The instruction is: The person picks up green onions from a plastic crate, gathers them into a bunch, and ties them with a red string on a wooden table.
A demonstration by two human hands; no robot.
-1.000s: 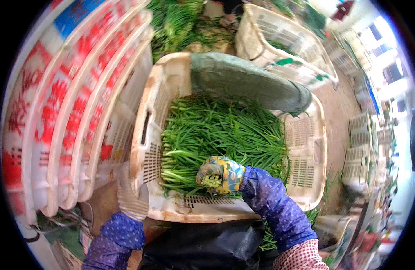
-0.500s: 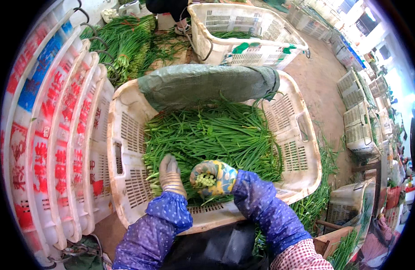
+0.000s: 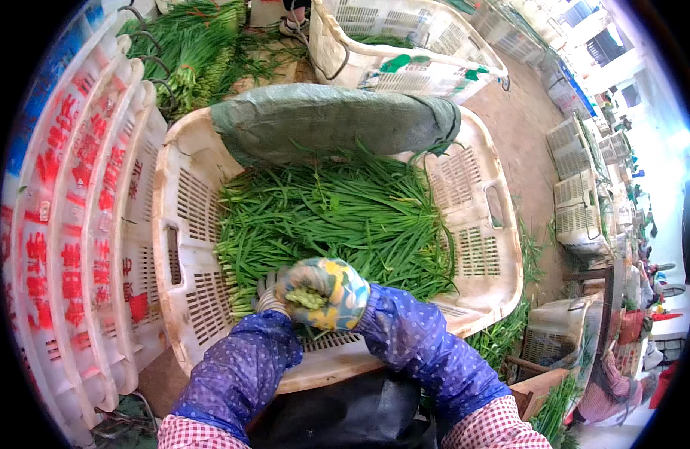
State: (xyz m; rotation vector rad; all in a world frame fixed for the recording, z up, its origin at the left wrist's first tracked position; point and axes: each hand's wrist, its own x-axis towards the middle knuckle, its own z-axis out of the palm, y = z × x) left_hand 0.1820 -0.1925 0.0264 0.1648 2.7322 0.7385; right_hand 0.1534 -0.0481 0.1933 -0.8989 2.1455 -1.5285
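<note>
A white slatted plastic basket [image 3: 495, 280] holds a thick layer of long green leafy vegetables [image 3: 345, 202], pale stem ends at its left side. A grey-green woven sack [image 3: 322, 120] lies along the back rim. My right hand [image 3: 326, 292], in a patterned glove, is shut on a bunch of green stems [image 3: 305, 298], cut ends facing up. My left hand [image 3: 270, 293], in a striped pale glove, is directly beside and partly behind the right one, over the basket's front left part; most of its fingers are hidden.
Stacked white crates [image 3: 83, 209] with red markings stand close at left. Behind are another white basket [image 3: 435, 78], greens [image 3: 191, 52] and a person's foot [image 3: 292, 24]. Crates [image 3: 577, 209] line the right, past a dirt floor [image 3: 528, 150]. A person in pink [image 3: 611, 382] is at lower right.
My left hand came from outside the basket into it, up against the right hand. The right hand, still gripping stems, has shifted left. The basket appears further left in view.
</note>
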